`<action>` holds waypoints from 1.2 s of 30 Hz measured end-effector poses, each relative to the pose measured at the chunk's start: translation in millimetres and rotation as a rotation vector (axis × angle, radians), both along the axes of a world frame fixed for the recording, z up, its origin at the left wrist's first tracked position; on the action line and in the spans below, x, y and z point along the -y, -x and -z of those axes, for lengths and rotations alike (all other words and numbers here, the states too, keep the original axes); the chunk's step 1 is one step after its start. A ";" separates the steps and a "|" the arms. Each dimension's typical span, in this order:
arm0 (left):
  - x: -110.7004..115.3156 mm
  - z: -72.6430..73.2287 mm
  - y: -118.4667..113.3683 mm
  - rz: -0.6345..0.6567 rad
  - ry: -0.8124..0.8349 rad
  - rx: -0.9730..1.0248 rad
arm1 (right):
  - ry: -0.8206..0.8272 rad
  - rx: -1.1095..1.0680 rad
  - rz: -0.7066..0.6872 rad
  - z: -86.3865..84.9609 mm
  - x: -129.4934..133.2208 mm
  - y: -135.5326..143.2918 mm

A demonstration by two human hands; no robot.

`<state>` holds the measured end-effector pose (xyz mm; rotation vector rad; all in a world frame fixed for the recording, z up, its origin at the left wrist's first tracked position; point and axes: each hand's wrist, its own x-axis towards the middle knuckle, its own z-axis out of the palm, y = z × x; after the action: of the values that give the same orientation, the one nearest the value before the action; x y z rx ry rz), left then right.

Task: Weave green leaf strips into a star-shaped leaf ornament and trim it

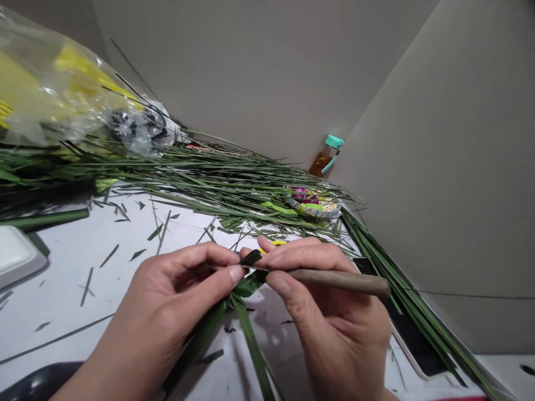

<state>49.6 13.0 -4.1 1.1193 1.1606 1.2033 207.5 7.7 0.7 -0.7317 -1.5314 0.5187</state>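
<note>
While the left hand (179, 301) pinches a folded green leaf strip (249, 285) between thumb and forefinger, the right hand (334, 317), fingers curled, grips a wooden-handled tool (345, 282) whose thin end reaches the left fingertips, above the white tabletop (125, 284). Beyond, among long leaf blades (209, 172), a small basket (330, 213) holds purple items (299, 193); a teal-capped bottle (324, 159) contains amber liquid (320, 164); a clear plastic bag (42, 89) holds something yellow.

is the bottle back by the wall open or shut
Shut: the bottle has its teal cap sitting over the top, and no open mouth shows.
</note>
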 end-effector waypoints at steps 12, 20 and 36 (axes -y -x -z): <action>-0.7 -4.6 -2.6 -0.027 -0.017 -0.024 | 0.015 0.010 0.002 0.2 -1.5 -1.5; -0.7 -4.0 -0.4 -0.015 -0.032 -0.049 | 0.031 0.015 0.004 0.5 -1.1 -1.2; 3.6 4.8 2.3 -0.041 -0.008 -0.068 | -0.020 0.015 -0.070 10.8 -4.6 3.2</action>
<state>47.3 9.4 -8.9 1.1548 1.2370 1.2102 204.3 12.3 -10.1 -0.6699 -1.5783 0.5501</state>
